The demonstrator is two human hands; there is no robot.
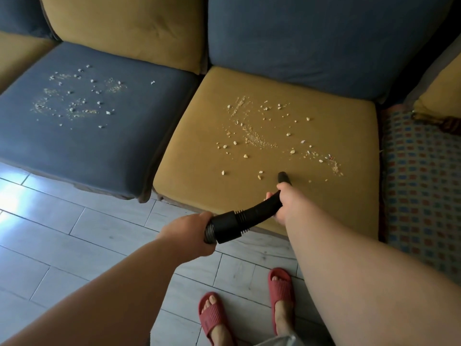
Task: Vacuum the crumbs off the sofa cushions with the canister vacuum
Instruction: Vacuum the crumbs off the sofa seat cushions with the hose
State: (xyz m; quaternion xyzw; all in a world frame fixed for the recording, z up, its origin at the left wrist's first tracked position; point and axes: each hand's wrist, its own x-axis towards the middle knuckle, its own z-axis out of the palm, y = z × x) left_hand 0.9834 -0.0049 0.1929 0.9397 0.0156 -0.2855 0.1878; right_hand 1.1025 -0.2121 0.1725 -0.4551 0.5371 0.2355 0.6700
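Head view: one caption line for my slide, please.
Left hand and right hand hold vacuum hose near crumbs on yellow cushion.

open yellow seat cushion [311, 136] ahead, blue back cushion [324, 41] behind, patterned fabric [419, 183] rightward

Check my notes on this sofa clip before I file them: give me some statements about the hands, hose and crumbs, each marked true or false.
1. The left hand and the right hand both hold the black hose. True.
2. Crumbs lie scattered on the blue seat cushion. True.
3. The nozzle tip is over the blue seat cushion. False: it is over the yellow seat cushion, near its front edge.
4. The yellow seat cushion is free of crumbs. False: many crumbs lie across it.
5. The person wears red slippers. True.
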